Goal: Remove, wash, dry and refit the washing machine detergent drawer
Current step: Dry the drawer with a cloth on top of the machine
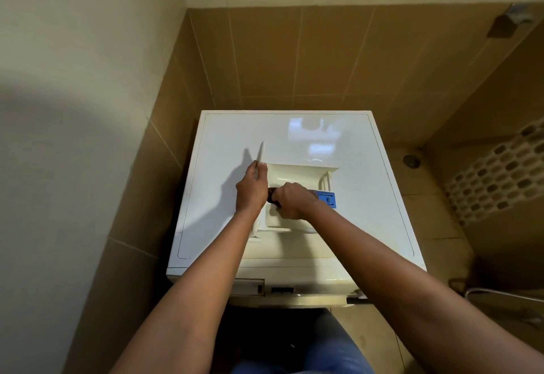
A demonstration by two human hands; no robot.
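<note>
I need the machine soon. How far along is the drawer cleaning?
Removal looks done: the detergent drawer lies on the washing machine top, and the slot in the front stands empty. In hand: the left hand holds the drawer's front while the right hand presses a dark cloth inside it, probably drying. Refitting is left.

Tan wall tiles, cream plaster.

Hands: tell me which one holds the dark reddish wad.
The right hand grips the wad over the detergent drawer; the left hand only holds the drawer's front panel.
</note>
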